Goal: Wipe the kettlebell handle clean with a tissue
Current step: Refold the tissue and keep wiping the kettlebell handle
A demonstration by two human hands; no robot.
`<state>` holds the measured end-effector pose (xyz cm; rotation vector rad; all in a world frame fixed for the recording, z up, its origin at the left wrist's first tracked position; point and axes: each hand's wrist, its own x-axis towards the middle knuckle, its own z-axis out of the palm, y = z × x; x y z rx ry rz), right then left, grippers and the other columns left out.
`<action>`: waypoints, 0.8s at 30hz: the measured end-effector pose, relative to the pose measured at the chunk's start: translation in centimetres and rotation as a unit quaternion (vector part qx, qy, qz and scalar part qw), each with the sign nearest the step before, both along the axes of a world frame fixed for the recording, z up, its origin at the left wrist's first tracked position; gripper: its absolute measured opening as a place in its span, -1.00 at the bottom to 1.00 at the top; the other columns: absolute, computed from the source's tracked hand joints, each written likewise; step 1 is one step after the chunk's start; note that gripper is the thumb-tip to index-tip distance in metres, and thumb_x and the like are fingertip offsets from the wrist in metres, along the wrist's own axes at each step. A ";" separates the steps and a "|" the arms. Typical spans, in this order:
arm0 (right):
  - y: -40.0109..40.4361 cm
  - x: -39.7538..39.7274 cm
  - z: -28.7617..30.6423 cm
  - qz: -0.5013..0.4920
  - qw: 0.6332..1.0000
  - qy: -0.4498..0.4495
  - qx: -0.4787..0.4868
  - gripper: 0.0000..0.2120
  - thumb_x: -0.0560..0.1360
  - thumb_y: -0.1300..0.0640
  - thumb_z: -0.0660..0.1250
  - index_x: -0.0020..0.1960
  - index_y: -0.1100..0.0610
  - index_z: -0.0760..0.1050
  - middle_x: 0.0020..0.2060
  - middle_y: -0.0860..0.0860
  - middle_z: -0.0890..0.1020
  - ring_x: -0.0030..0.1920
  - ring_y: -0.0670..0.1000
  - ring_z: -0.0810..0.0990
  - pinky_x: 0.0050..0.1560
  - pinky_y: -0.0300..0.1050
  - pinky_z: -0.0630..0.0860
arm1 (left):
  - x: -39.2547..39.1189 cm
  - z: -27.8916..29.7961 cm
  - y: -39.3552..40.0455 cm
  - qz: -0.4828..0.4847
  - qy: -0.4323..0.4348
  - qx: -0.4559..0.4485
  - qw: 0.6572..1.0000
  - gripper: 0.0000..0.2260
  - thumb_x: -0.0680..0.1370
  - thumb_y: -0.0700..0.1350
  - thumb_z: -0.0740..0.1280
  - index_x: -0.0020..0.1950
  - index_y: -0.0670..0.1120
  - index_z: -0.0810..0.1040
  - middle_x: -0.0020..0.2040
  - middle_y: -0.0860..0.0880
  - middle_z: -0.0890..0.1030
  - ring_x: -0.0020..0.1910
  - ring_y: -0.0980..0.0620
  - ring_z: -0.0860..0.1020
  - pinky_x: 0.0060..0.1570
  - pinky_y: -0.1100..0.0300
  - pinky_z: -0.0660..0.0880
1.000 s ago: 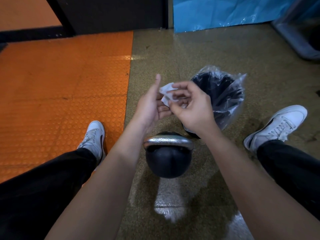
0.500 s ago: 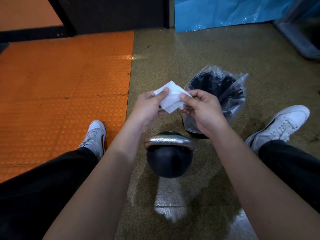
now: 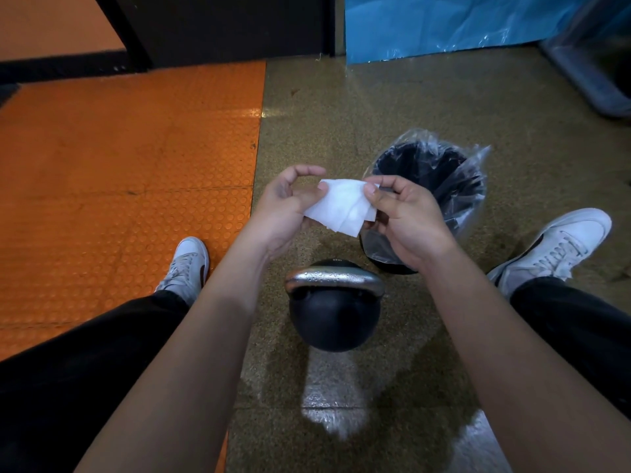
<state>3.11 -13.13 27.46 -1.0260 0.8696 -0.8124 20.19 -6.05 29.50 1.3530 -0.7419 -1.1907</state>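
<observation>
Overhead, both hands were held above the floor [image 3: 341,107] with a white tissue [image 3: 341,206] stretched between them. Left hand [image 3: 283,213]: grip closed on the tissue's left edge, a fingertip pressed on its upper corner, index finger curled free above. Right hand [image 3: 406,220]: thumb and fingers pinched the tissue's right edge. Tissue was partly unfolded, creased, and clear of everything below.

Kettlebell [image 3: 334,315] stood upright on the floor just beneath the hands, between the forearms. Its silver handle [image 3: 334,279] ran across the top, beaded with droplets; black ball below. Tissue was not touching the handle.

Black bin [image 3: 430,186] with a clear liner stood just beyond the kettlebell, behind the right hand. White shoes [image 3: 553,247] were planted wide on either side, dark trousers above. Orange studded mat [image 3: 119,165] lay to the left.
</observation>
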 end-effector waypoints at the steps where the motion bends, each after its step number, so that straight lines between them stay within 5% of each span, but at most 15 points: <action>1: 0.0 0.0 0.0 -0.003 1.000 -0.006 0.003 -0.91 0.57 0.26 0.37 0.07 0.17 0.55 -0.12 0.12 0.69 -0.09 0.09 0.67 0.01 0.11 0.58 | 0.1 -0.2 0.1 -0.008 -0.002 -0.004 1.000 -0.87 0.60 -0.28 0.34 0.06 -0.06 0.56 -0.08 -0.14 0.64 -0.03 -0.14 0.56 -0.01 -0.02 0.53; 8: -0.2 -0.6 -0.3 0.016 1.000 -0.019 -0.003 -0.75 0.58 0.24 0.38 0.23 0.08 0.51 0.07 0.17 0.61 -0.01 0.10 0.67 0.03 0.15 0.62 | 0.4 -0.6 0.8 -0.068 -0.088 -0.029 0.993 -0.75 0.43 -0.33 0.51 0.05 -0.08 0.67 0.03 -0.07 0.71 -0.04 -0.04 0.67 0.02 0.10 0.62; 15: -0.4 -1.1 0.0 0.039 0.998 0.008 -0.049 -0.76 0.52 0.39 0.38 0.09 0.11 0.58 -0.22 0.07 0.65 -0.11 0.10 0.67 0.08 0.19 0.56 | 1.0 -0.2 1.1 -0.073 -0.151 -0.014 0.986 -0.58 0.36 -0.36 0.55 0.18 -0.12 0.65 0.08 -0.05 0.72 0.03 -0.04 0.70 0.02 0.15 0.63; 19: -0.3 -0.7 -0.1 0.032 0.998 0.008 -0.054 -0.75 0.52 0.41 0.38 0.10 0.13 0.60 -0.21 0.07 0.66 -0.10 0.09 0.66 0.15 0.21 0.54 | 1.1 -0.6 1.0 -0.076 -0.054 0.005 0.996 -0.39 0.41 -0.34 0.51 0.41 -0.08 0.44 0.18 -0.17 0.67 0.14 -0.09 0.66 0.11 0.07 0.61; 24: -0.1 0.1 -0.3 0.023 0.999 0.005 -0.038 -0.74 0.54 0.34 0.38 0.20 0.14 0.53 -0.13 0.06 0.70 -0.08 0.04 0.69 0.04 0.02 0.62 | 0.1 -1.6 0.3 -0.021 0.040 0.014 0.999 -0.74 0.60 -0.21 0.35 0.24 -0.31 0.56 0.09 -0.22 0.68 0.02 -0.08 0.66 0.06 0.07 0.60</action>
